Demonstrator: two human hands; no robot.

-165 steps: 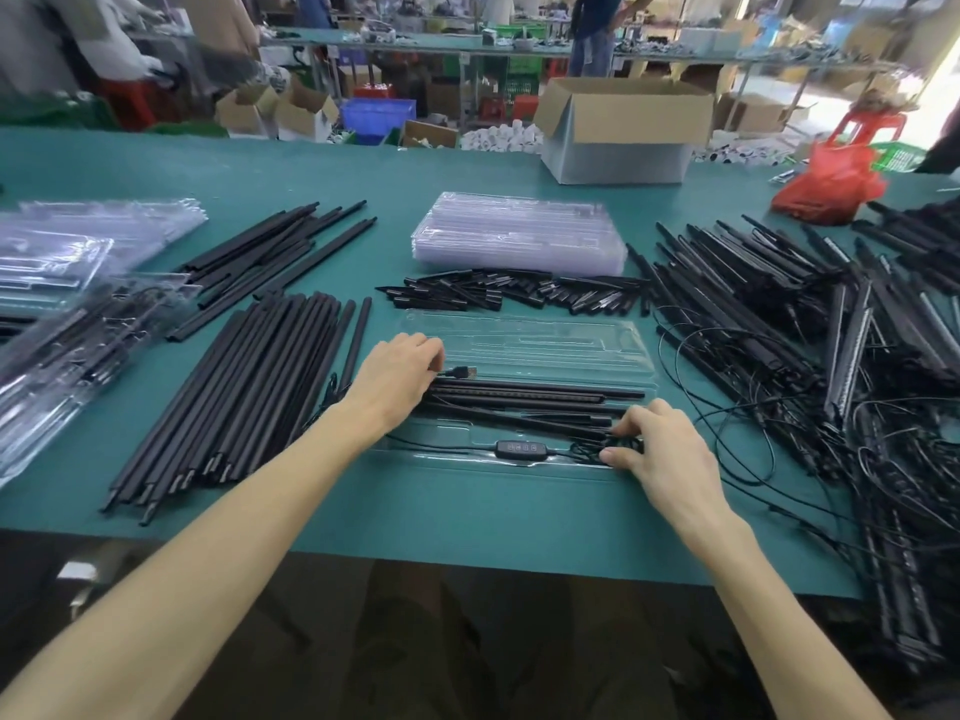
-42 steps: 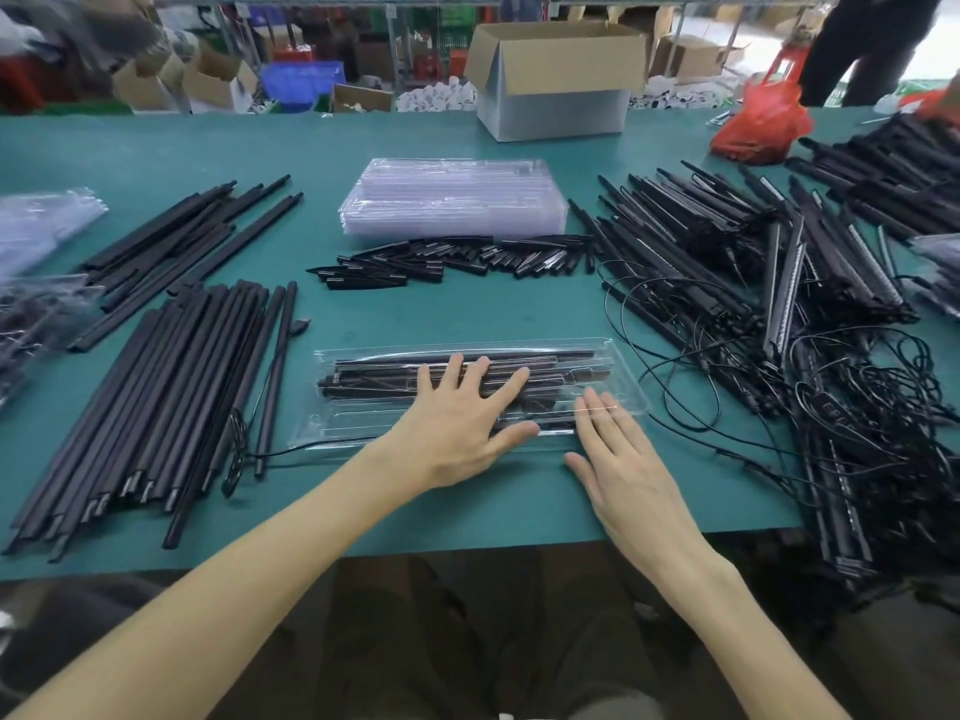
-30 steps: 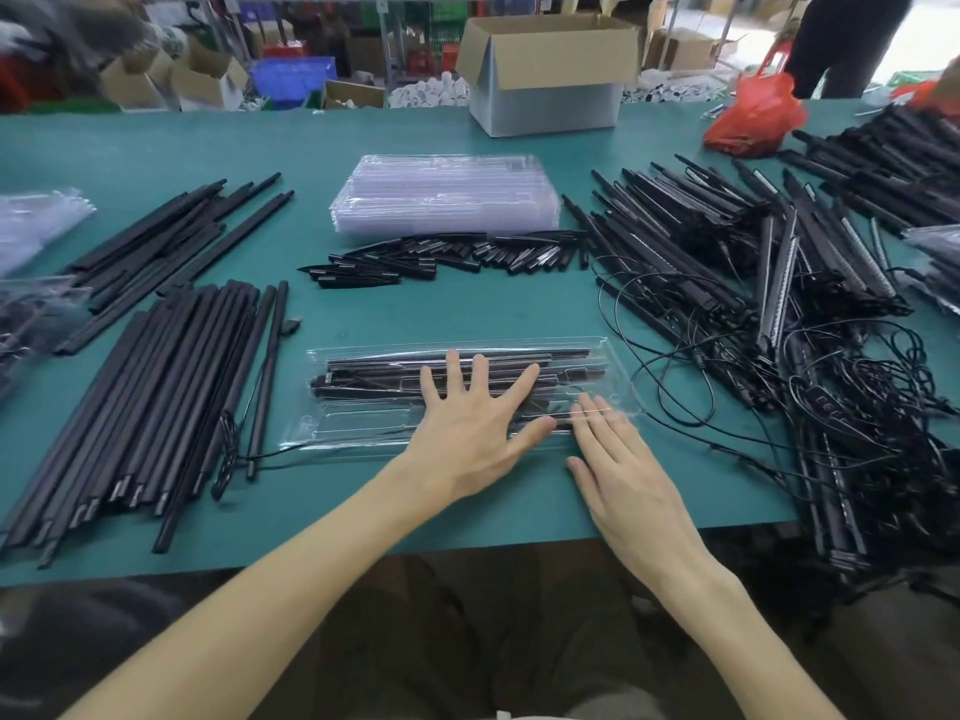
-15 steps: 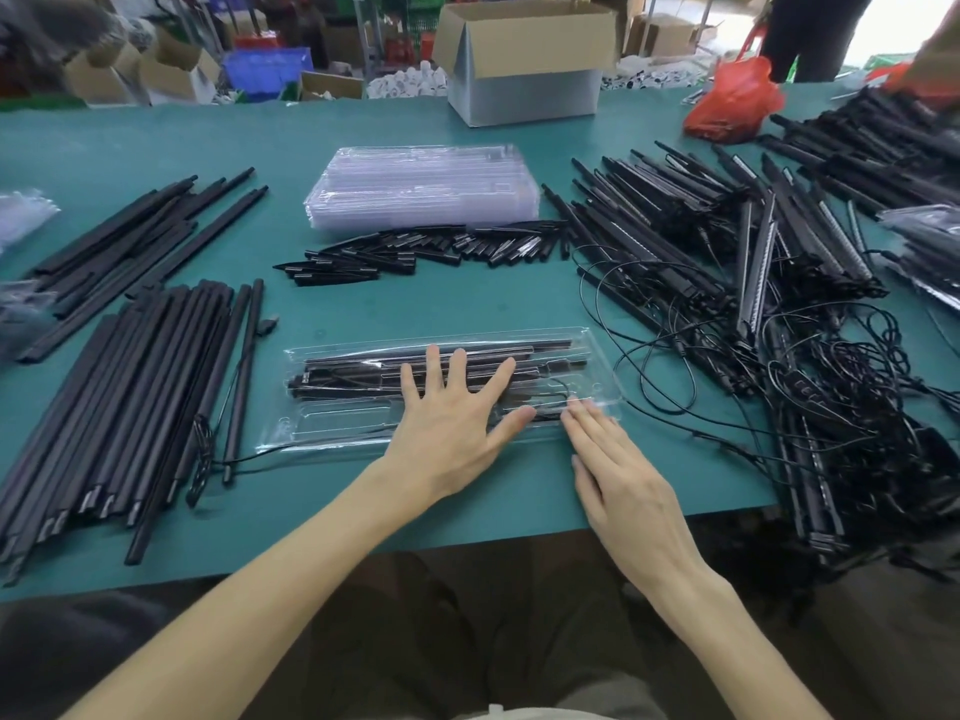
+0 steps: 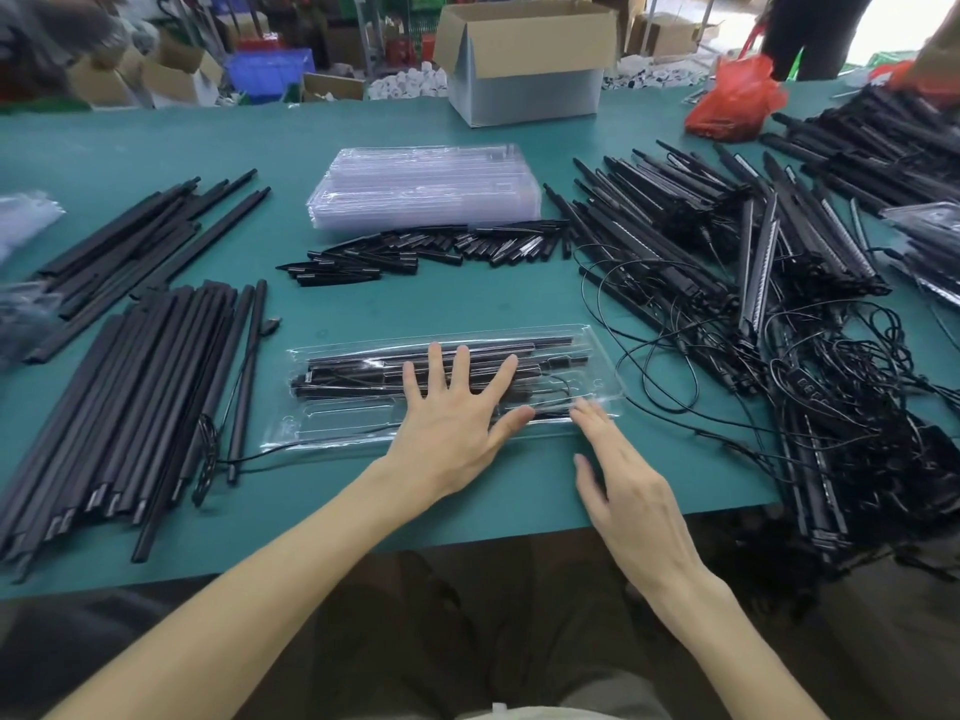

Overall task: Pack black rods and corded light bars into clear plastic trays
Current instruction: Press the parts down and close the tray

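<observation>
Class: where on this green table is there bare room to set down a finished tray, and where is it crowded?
Bare: between the tray stack and cardboard box; also the far left. Crowded: the corded light bars at right, the black rods at left.

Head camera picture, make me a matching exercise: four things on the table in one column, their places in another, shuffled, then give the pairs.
Things:
1. stack of empty clear trays
2. cardboard box
3. red plastic bag
4. filled tray

Places:
A. far right of the table, past the corded light bars
B. under the left hand
C. middle of the table, just behind the row of short black pieces
D. far edge, behind the tray stack

Pairs: 1-C, 2-D, 3-A, 4-B
</observation>
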